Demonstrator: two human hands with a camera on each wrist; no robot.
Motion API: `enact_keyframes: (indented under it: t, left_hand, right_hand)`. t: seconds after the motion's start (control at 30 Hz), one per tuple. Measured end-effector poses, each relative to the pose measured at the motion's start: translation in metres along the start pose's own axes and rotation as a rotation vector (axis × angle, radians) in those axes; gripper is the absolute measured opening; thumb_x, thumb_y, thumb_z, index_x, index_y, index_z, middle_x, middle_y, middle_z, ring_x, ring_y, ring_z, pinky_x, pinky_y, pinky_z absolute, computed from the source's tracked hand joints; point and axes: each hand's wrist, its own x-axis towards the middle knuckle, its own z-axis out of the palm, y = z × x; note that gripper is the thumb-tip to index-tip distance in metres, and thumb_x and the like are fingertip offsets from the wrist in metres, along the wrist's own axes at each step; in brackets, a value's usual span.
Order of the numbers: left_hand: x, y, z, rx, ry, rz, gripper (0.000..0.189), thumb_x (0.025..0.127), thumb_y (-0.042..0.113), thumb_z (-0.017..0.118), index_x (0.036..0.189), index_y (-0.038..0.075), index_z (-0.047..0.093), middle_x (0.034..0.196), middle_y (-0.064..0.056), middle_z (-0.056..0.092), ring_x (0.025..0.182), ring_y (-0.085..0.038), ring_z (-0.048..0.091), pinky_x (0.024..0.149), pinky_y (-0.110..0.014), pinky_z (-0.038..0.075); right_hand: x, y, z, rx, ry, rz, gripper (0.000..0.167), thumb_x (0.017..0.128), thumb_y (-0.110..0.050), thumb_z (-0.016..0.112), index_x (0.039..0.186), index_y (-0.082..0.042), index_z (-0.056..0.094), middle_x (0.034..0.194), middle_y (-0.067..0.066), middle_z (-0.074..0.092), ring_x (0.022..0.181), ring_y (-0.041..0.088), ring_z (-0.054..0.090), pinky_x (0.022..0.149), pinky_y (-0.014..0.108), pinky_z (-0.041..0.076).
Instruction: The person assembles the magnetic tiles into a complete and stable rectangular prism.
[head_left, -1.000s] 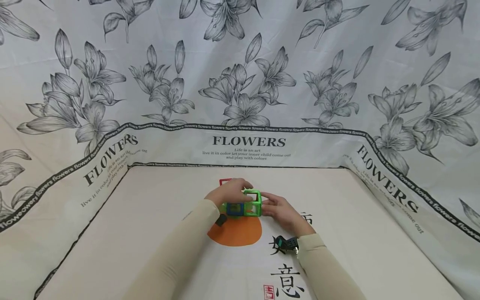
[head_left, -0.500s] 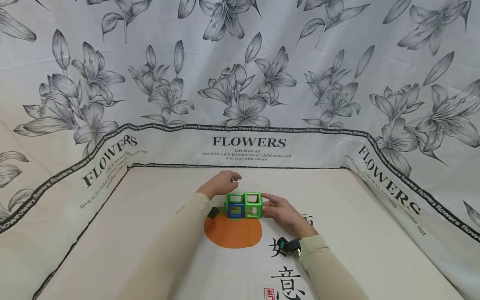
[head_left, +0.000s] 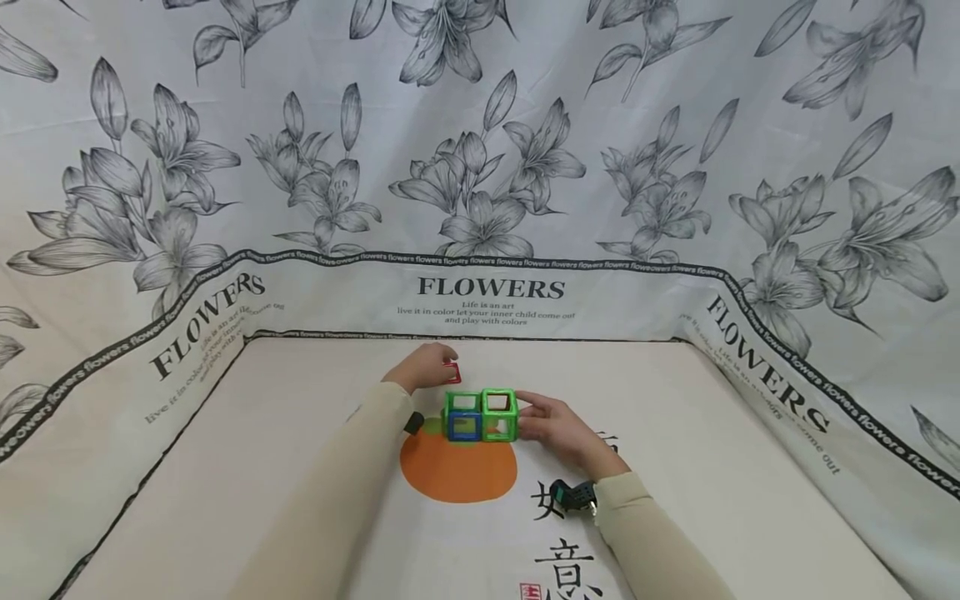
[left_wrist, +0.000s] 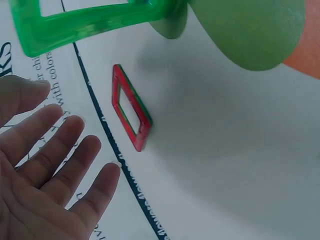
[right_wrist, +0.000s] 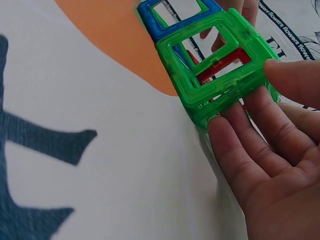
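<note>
Green and blue magnetic tiles are joined into a two-cube block (head_left: 498,427) at the middle of the table. My right hand (head_left: 558,429) holds the block's right end; in the right wrist view its thumb and fingertips meet the edges of the green cube (right_wrist: 200,95). Behind the block and to its left, my left hand (head_left: 423,367) is beside a red square magnetic tile (head_left: 453,372). In the left wrist view the left hand's fingers (left_wrist: 75,165) are spread, with a gap to the red tile (left_wrist: 132,110), which shows a green edge along one side.
A printed cloth (head_left: 300,467) covers the table, with an orange fruit print (head_left: 457,475) and black characters (head_left: 566,571). Flower-patterned fabric (head_left: 480,167) closes off the back and sides. A dark wrist strap (head_left: 573,497) is on the right wrist.
My left hand has let go of the block and moved back and left to the red tile. The right hand stays at the block's right end. The view has shifted slightly.
</note>
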Motion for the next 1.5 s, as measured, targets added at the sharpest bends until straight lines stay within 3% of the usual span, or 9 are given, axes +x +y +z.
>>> enact_keyframes:
  t: [0.33,0.5,0.67,0.77,1.0,1.23,1.37,1.5]
  left_hand:
    - [0.007,-0.011,0.014,0.074,-0.018,-0.075,0.046,0.09,0.019,0.057,0.135,0.007,0.055,0.135,-0.01,0.059,0.121,-0.025,0.056,0.106,-0.041,0.043]
    - [0.013,-0.019,0.023,0.086,-0.015,-0.067,0.045,0.088,0.019,0.061,0.131,0.005,0.058,0.124,-0.01,0.065,0.103,-0.023,0.06,0.097,-0.038,0.048]
    - [0.017,-0.027,0.027,0.08,-0.016,-0.099,0.048,0.087,0.024,0.066,0.131,0.006,0.058,0.118,-0.009,0.066,0.09,-0.02,0.056,0.09,-0.036,0.049]
    - [0.013,-0.025,0.026,0.086,-0.023,-0.108,0.048,0.086,0.021,0.066,0.132,0.006,0.058,0.118,-0.009,0.066,0.092,-0.02,0.056,0.092,-0.037,0.048]
    - [0.008,-0.022,0.023,0.099,-0.011,-0.107,0.049,0.087,0.017,0.064,0.134,0.004,0.056,0.132,-0.012,0.061,0.119,-0.026,0.056,0.109,-0.042,0.04]
    - [0.007,-0.015,0.021,0.103,0.004,-0.119,0.044,0.085,0.021,0.07,0.125,0.005,0.063,0.114,-0.008,0.066,0.095,-0.021,0.056,0.095,-0.04,0.048]
    - [0.005,-0.011,0.019,0.113,0.006,-0.108,0.043,0.083,0.023,0.074,0.12,0.005,0.065,0.108,-0.008,0.067,0.092,-0.021,0.056,0.09,-0.038,0.049]
    - [0.003,-0.009,0.019,0.13,0.008,-0.087,0.049,0.083,0.027,0.074,0.124,0.004,0.062,0.115,-0.011,0.065,0.097,-0.023,0.056,0.091,-0.04,0.049]
  right_hand:
    - [-0.001,0.002,0.003,0.007,-0.033,-0.025,0.063,0.094,-0.013,0.06,0.15,-0.008,0.033,0.12,0.02,0.063,0.104,0.026,0.066,0.093,0.036,0.054]
    - [-0.003,0.002,0.006,0.01,-0.032,-0.024,0.063,0.094,-0.012,0.06,0.15,-0.007,0.033,0.119,0.02,0.062,0.103,0.024,0.066,0.094,0.037,0.053]
    - [-0.002,0.002,0.006,0.011,-0.029,-0.028,0.063,0.094,-0.014,0.061,0.15,-0.008,0.034,0.118,0.019,0.062,0.102,0.023,0.066,0.093,0.037,0.054]
    - [-0.001,0.003,0.006,0.008,-0.032,-0.031,0.062,0.094,-0.014,0.061,0.15,-0.008,0.035,0.119,0.02,0.062,0.102,0.023,0.066,0.093,0.036,0.054]
    - [-0.002,0.001,0.006,0.007,-0.002,-0.006,0.062,0.093,-0.014,0.062,0.149,-0.012,0.037,0.117,0.016,0.064,0.101,0.023,0.067,0.091,0.035,0.054]
    - [-0.002,0.001,0.004,0.001,0.016,-0.002,0.061,0.093,-0.014,0.062,0.149,-0.013,0.037,0.117,0.015,0.064,0.101,0.022,0.067,0.092,0.035,0.054]
    - [-0.002,0.003,0.003,0.012,0.017,-0.012,0.061,0.094,-0.014,0.061,0.149,-0.012,0.037,0.117,0.016,0.063,0.101,0.022,0.066,0.092,0.035,0.054]
    - [-0.002,0.004,0.001,0.018,0.014,-0.015,0.061,0.093,-0.014,0.062,0.149,-0.011,0.037,0.117,0.016,0.063,0.101,0.022,0.066,0.092,0.035,0.054]
